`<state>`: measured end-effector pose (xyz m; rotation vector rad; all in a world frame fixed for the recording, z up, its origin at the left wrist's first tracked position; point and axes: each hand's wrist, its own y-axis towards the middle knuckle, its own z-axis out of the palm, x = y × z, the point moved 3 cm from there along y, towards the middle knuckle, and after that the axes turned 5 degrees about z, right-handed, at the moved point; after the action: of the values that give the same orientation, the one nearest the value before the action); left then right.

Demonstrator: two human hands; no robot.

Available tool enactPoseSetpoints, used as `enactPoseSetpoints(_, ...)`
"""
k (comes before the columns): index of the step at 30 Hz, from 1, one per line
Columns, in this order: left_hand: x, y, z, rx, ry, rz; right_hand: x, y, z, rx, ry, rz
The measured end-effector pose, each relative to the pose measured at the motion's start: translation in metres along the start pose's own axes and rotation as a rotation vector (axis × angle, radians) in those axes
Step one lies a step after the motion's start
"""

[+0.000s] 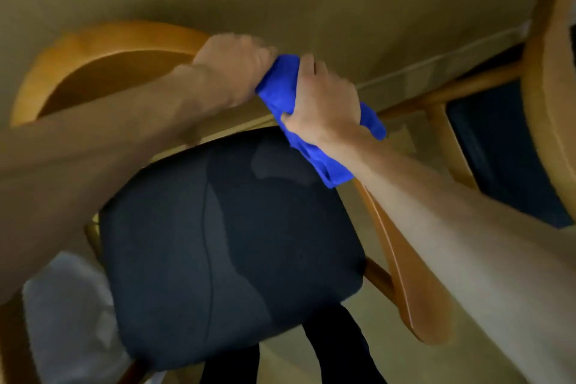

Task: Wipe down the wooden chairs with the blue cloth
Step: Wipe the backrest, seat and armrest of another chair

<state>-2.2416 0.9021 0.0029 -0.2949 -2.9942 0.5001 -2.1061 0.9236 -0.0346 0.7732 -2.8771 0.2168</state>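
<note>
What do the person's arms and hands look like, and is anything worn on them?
Both forearms are bare as far as the picture shows: no sleeves, gloves, watch or rings can be seen. The left hand and the right hand are somewhat blurred, so small details cannot be told.

Single head view, worn on my head: it looks steeply down and forward along both my forearms, close above a chair (230, 246), whose dark seat fills the centre. The wide lens bends the frame edges; a second chair (498, 140) enters at right.
</note>
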Motion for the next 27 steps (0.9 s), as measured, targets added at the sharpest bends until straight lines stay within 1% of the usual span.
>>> enactPoseSetpoints(3,0.033,-0.020,-0.004,0.014,0.025,-0.065,0.040,0.036,0.000,0.078,0.020,-0.099)
enactPoseSetpoints(6,0.068,-0.052,-0.007,-0.059,0.090,-0.158,0.083,0.058,-0.007,0.117,0.081,-0.229)
enactPoseSetpoints(10,0.120,-0.125,-0.001,-0.151,-0.074,-0.360,0.163,0.065,-0.023,0.139,0.125,-0.417)
enactPoseSetpoints(12,0.141,-0.163,0.013,-0.154,-0.136,-0.469,0.204,0.062,-0.025,0.128,0.054,-0.504)
enactPoseSetpoints(14,0.153,-0.197,0.035,-0.120,-0.178,-0.572,0.239,0.056,-0.023,0.099,-0.057,-0.599)
enactPoseSetpoints(17,0.158,-0.239,0.073,-0.045,-0.291,-0.672,0.284,0.039,-0.013,0.075,-0.238,-0.744)
enactPoseSetpoints(21,0.155,-0.281,0.113,0.023,-0.361,-0.799,0.339,0.014,0.015,0.140,-0.427,-0.870)
enactPoseSetpoints(24,0.148,-0.311,0.130,0.035,-0.429,-0.882,0.375,-0.016,0.041,0.191,-0.438,-0.977)
enactPoseSetpoints(27,0.132,-0.352,0.142,0.028,-0.487,-0.943,0.394,-0.049,0.059,0.258,-0.320,-1.093)
